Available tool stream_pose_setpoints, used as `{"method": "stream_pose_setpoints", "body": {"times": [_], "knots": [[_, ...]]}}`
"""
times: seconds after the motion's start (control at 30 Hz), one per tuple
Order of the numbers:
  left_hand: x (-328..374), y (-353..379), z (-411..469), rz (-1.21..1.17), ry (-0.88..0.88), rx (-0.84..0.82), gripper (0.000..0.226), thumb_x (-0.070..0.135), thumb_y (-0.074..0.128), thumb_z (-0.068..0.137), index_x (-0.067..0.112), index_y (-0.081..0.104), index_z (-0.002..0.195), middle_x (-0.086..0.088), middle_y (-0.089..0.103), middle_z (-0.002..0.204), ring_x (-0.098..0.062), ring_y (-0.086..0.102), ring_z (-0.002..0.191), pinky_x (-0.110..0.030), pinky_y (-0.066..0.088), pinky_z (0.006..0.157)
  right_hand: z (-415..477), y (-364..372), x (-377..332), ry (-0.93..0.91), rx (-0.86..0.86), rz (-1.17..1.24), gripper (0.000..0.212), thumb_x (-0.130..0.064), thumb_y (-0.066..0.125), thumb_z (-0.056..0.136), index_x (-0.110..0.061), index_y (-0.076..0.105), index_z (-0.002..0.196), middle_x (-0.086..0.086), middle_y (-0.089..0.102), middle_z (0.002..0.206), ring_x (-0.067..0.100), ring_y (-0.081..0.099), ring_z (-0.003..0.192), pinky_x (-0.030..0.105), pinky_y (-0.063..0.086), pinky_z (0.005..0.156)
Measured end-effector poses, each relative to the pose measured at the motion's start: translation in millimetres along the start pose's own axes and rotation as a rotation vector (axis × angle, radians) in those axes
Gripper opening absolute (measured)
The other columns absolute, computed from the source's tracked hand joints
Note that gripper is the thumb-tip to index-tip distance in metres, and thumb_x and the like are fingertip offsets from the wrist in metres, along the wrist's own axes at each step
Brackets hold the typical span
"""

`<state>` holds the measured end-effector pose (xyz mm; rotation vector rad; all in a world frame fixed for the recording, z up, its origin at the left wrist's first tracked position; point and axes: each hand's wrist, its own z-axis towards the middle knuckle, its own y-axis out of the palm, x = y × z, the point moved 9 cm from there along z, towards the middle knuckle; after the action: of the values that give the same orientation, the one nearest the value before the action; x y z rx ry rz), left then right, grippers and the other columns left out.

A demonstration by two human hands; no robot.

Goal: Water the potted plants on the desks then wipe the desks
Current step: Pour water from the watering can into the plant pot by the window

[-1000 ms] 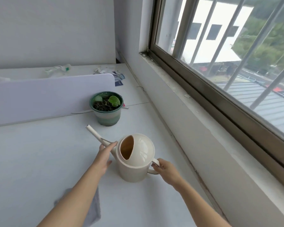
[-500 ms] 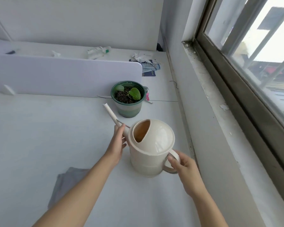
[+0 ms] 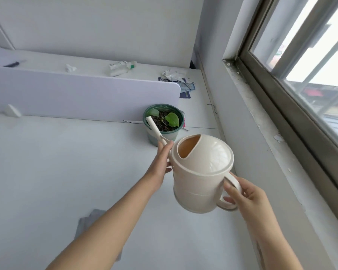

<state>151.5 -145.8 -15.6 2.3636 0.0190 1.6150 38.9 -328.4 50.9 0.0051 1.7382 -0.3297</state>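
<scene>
Two hands hold one cream watering can (image 3: 202, 172), and that can is now up in the air. Half a second ago it sat flat on the white desk (image 3: 47, 172); now its bottom is off the desk and it leans a little forward. The right hand (image 3: 246, 197) is wrapped around the loop handle on the side of the can near the window (image 3: 300, 55). The left hand (image 3: 162, 162) is closed on the bottom of the long thin spout (image 3: 154, 129), just in front of the can. The tip of the spout now sits over the near rim of the green plant pot (image 3: 164, 121), just past the left hand's fingers. Before, the tip was short of the pot. No water can be seen coming out yet, so I think the pouring is about to start. A grey cloth (image 3: 88, 221) lies on the desk under the left arm, ready for wiping later. Far past the hands, behind the pale divider (image 3: 76, 94), the other desk has scraps of litter (image 3: 172, 75) on it.
</scene>
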Motion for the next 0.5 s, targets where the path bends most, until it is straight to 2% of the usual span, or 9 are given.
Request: {"method": "stream_pose_setpoints", "body": {"times": [0.07, 0.13, 0.27, 0.33, 0.4, 0.5], "knots": [[-4.6, 2.2, 1.1, -0.013, -0.033, -0.020, 0.082, 0.064, 0.043, 0.065, 0.032, 0.032, 0.139, -0.001, 0.053, 0.134, -0.012, 0.056, 0.094, -0.033, 0.041, 0.084, -1.7, -0.6, -1.7, -0.007, 0.020, -0.035, 0.028, -0.009, 0.057, 0.087, -0.027, 0.066, 0.106, -0.025, 0.071, 0.075, -0.006, 0.059, 0.065, 0.013, 0.052, 0.062], [-9.8, 5.6, 1.9, -0.008, -0.058, -0.055, 0.078, 0.064, 0.042, 0.066, 0.031, 0.036, 0.137, -0.001, 0.054, 0.133, -0.012, 0.056, 0.097, -0.033, 0.041, 0.086, -3.5, -2.0, -1.8, -0.005, 0.041, -0.055, 0.027, -0.012, 0.057, 0.086, -0.032, 0.065, 0.103, -0.023, 0.071, 0.075, -0.005, 0.059, 0.066, 0.015, 0.053, 0.064], [-18.6, 10.2, 7.2, 0.001, -0.110, -0.105, 0.086, 0.069, 0.045, 0.058, 0.037, 0.036, 0.137, 0.001, 0.054, 0.133, -0.014, 0.057, 0.101, -0.036, 0.041, 0.092, -8.4, -4.9, -4.1, 0.001, 0.079, -0.080, 0.027, -0.016, 0.059, 0.085, -0.032, 0.067, 0.105, -0.004, 0.073, 0.076, 0.001, 0.061, 0.067, 0.014, 0.053, 0.060], [-19.9, 15.8, 9.9, -0.006, -0.121, -0.134, 0.089, 0.071, 0.046, 0.056, 0.038, 0.034, 0.138, 0.001, 0.054, 0.134, -0.013, 0.057, 0.101, -0.036, 0.041, 0.091, -9.7, -6.9, -5.3, 0.013, 0.093, -0.085, 0.027, -0.015, 0.059, 0.085, -0.030, 0.066, 0.107, -0.010, 0.073, 0.076, -0.004, 0.062, 0.067, 0.013, 0.052, 0.058], [-20.0, 22.1, 12.0, -0.019, -0.133, -0.159, 0.082, 0.067, 0.045, 0.063, 0.037, 0.034, 0.138, -0.001, 0.052, 0.136, -0.013, 0.057, 0.099, -0.034, 0.042, 0.088, -10.1, -10.4, -6.2, 0.018, 0.110, -0.104, 0.028, -0.015, 0.058, 0.085, -0.027, 0.065, 0.109, -0.015, 0.073, 0.080, -0.007, 0.062, 0.067, 0.013, 0.053, 0.059], [-18.2, 31.6, 14.5, -0.052, -0.160, -0.185, 0.076, 0.062, 0.043, 0.068, 0.034, 0.035, 0.138, -0.004, 0.051, 0.136, -0.012, 0.057, 0.093, -0.029, 0.044, 0.074, -10.5, -16.2, -10.8, 0.013, 0.148, -0.134, 0.025, -0.016, 0.058, 0.085, -0.028, 0.066, 0.105, -0.018, 0.071, 0.072, -0.008, 0.060, 0.063, 0.013, 0.053, 0.061]]}}
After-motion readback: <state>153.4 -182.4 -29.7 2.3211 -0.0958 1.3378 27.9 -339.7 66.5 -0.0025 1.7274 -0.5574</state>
